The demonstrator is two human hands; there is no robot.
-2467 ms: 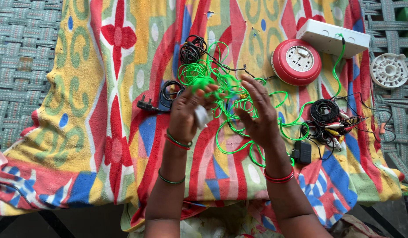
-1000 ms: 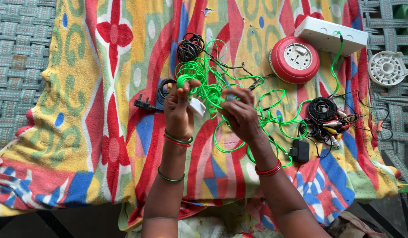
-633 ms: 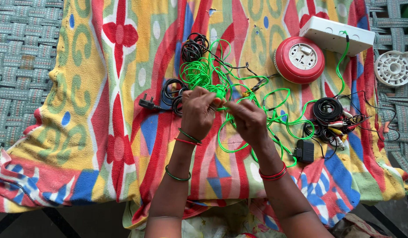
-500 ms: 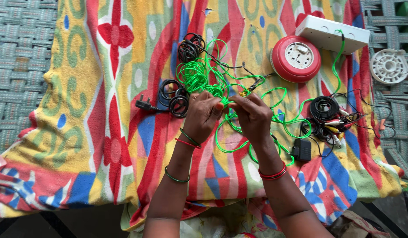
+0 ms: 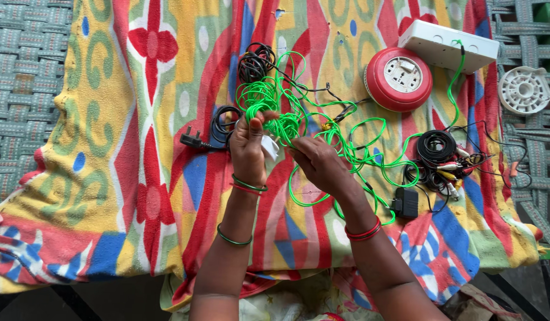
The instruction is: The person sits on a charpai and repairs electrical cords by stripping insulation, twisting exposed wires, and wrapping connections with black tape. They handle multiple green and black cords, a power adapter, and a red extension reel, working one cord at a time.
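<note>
A tangled bright green cable (image 5: pixel 322 134) lies across the patterned cloth (image 5: pixel 108 178). My left hand (image 5: pixel 248 148) is raised, gripping a bunched coil of the green cable along with a small white piece (image 5: pixel 270 147). My right hand (image 5: pixel 319 163) is right beside it, fingers closed on strands of the same cable. The cable's far end runs up to a white power strip (image 5: pixel 447 46).
A red round extension reel (image 5: pixel 398 79) sits right of centre. Black coiled cables (image 5: pixel 254 62) lie above my hands, a black plug and coil (image 5: pixel 218 128) to their left. Black wires with coloured plugs (image 5: pixel 441 157) and a black adapter (image 5: pixel 407 203) lie right. A white round part (image 5: pixel 524 90) rests on woven webbing.
My left hand has lifted and opened up the green coil again, the white piece showing. My right hand shifted slightly right, still on the strands.
</note>
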